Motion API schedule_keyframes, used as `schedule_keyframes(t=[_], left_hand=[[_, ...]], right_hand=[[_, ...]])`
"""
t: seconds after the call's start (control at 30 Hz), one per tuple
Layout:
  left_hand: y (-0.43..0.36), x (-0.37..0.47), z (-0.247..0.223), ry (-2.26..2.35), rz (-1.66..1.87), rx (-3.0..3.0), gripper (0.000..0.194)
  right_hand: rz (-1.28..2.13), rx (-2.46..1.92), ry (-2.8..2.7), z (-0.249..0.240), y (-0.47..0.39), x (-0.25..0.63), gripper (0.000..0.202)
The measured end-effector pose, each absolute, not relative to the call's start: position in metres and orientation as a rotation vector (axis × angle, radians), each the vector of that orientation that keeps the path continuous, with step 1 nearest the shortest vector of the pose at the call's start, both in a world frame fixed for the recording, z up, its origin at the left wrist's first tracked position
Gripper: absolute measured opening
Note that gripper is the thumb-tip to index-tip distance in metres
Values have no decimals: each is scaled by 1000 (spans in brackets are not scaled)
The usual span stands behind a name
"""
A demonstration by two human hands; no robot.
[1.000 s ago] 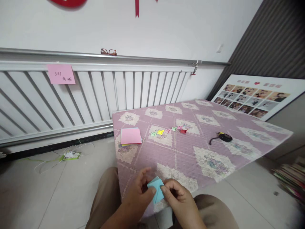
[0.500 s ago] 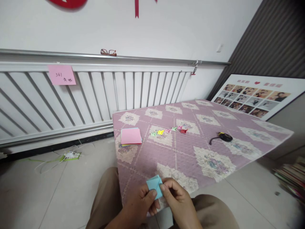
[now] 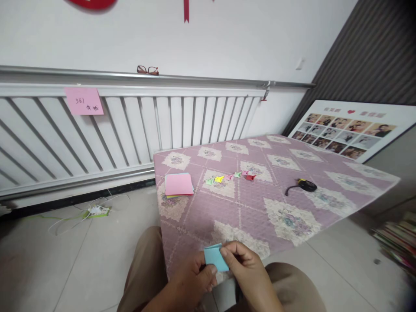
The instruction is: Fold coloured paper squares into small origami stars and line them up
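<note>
A small folded blue paper (image 3: 216, 257) is held between my two hands above the near edge of the table. My left hand (image 3: 192, 277) pinches its lower left side, thumb on top. The fingers of my right hand (image 3: 243, 264) grip its upper right corner. Beyond them, several small folded paper pieces in green, yellow (image 3: 219, 179), pink and red (image 3: 250, 177) lie in a loose row on the cloth. A stack of square paper with a pink sheet (image 3: 178, 184) on top rests at the table's left side.
The table has a purple patterned cloth (image 3: 201, 212). A black tape measure (image 3: 307, 185) lies at the right. Behind are a radiator (image 3: 182, 117), glasses (image 3: 147, 69) on a pipe, and a photo board (image 3: 346, 130). A power strip (image 3: 98, 211) sits on the floor.
The blue paper has turned between my hands and shifted slightly right. My right fingers have moved to its upper right corner.
</note>
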State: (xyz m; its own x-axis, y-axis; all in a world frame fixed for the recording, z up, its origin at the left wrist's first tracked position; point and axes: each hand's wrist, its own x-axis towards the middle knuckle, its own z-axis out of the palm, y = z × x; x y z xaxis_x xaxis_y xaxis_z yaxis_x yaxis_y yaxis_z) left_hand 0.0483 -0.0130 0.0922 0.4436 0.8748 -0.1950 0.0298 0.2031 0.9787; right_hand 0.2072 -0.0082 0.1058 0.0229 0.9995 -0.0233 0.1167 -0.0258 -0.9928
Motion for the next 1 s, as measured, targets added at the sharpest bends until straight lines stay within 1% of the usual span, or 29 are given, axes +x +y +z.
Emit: schedule_keyframes(t=[0.2, 0.47, 0.87, 1.0], left_hand=[[-13, 47, 92, 957, 700, 1252, 17], [-13, 45, 106, 906, 667, 1274, 14], [-13, 41, 117, 901, 621, 1309, 12], [-12, 39, 116, 917, 587, 1342, 11]], right_hand=[[1092, -1375, -1268, 101, -8, 208, 40], [1035, -1290, -1371, 114, -10, 207, 36], [1059, -1348, -1239, 104, -10, 205, 43], [1157, -1298, -1184, 109, -9, 204, 39]])
